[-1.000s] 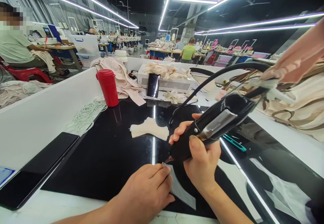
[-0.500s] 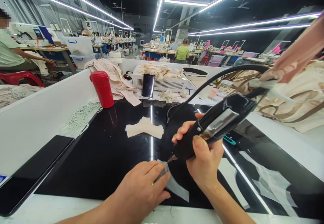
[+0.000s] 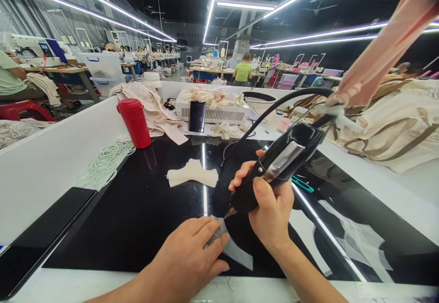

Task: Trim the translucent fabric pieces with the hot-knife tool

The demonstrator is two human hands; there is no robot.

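My left hand (image 3: 192, 255) lies with its fingers stretched out over a small curved piece of sheer grey-white fabric (image 3: 238, 252), pressing it to the black glossy board (image 3: 113, 230). The fingers cover part of the fabric. In my right hand (image 3: 270, 207) is a black corded handheld cutter (image 3: 277, 156) with a silver plate on its side. It is tilted, and its pointed metal tip is at the fabric's upper edge, close to my left fingertips. Beyond my hands lies a small stack of cream fabric pieces (image 3: 192, 173).
A red cup (image 3: 134, 124) and pale green elastic loops (image 3: 104, 163) stand left. A black phone-like slab (image 3: 44, 234) lies nearer. At right are sheer cut pieces (image 3: 363, 234), a teal tool (image 3: 302, 183) and cream garments (image 3: 394, 124). A pink cloth strip (image 3: 380, 51) hangs by the cable.
The view has shifted slightly, so most things sit a little further left. Both hands keep their grip and place, with the cutter's tip still at the fabric's edge.
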